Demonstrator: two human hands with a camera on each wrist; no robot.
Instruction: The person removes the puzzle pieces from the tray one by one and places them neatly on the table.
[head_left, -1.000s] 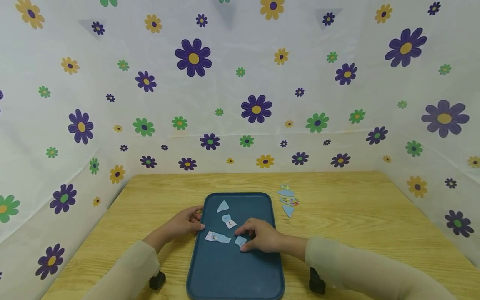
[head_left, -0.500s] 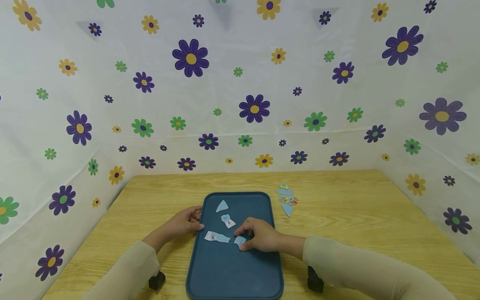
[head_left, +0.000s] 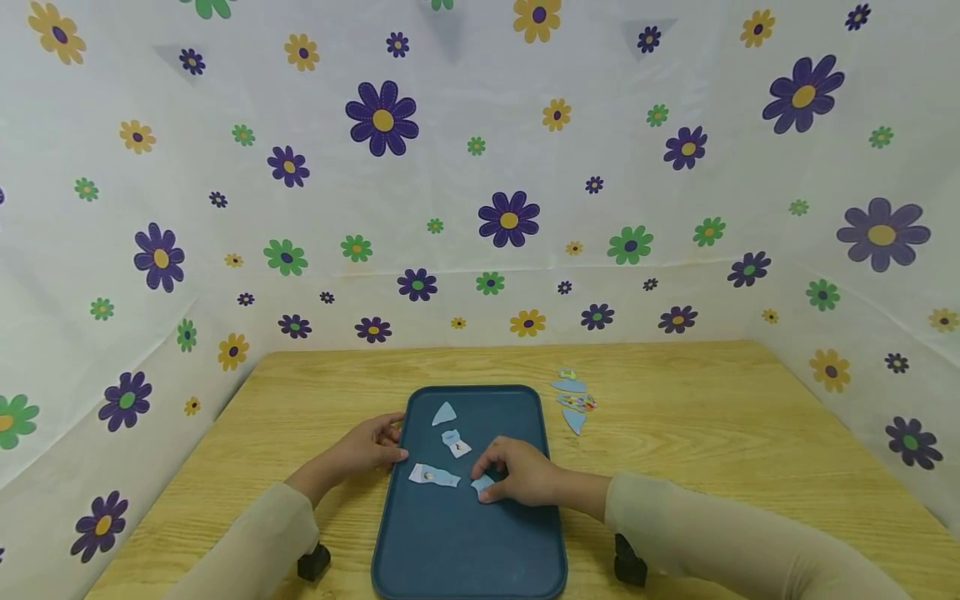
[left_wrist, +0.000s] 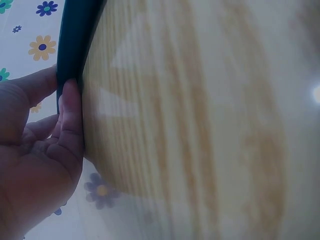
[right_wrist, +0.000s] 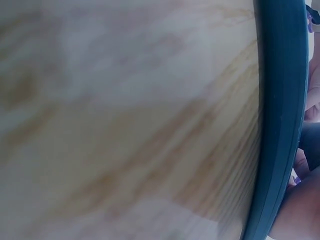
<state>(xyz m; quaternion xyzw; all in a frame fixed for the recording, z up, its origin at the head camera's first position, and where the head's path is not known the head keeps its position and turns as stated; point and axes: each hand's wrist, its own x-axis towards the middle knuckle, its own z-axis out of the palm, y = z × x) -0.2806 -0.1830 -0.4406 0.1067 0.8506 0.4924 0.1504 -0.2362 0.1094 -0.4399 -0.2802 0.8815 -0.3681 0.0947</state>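
Note:
In the head view a dark blue tray [head_left: 468, 542] holds several light blue puzzle pieces. My right hand [head_left: 525, 472] reaches in over its right rim and pinches a small light blue puzzle piece [head_left: 482, 484] between thumb and fingertips, partly covering it. To the left of that lies a long printed puzzle piece [head_left: 435, 476]; above are a white-and-blue printed piece [head_left: 456, 442] and a plain pointed piece [head_left: 445, 413]. On the tray's left side my left hand [head_left: 372, 442] holds the rim; the left wrist view shows its thumb and fingers around the tray's edge [left_wrist: 75, 45].
Right of the tray, on the wooden table [head_left: 697, 425], lie more pieces: a plain pointed one [head_left: 575, 421], a colourful one [head_left: 576, 402], a blue one [head_left: 569, 386] and a small green one [head_left: 567, 373]. A flower-patterned cloth [head_left: 450, 175] surrounds the table.
My right fingertips have drawn in toward the thumb and now cover more of the small blue puzzle piece. The left hand stays at the tray's rim.

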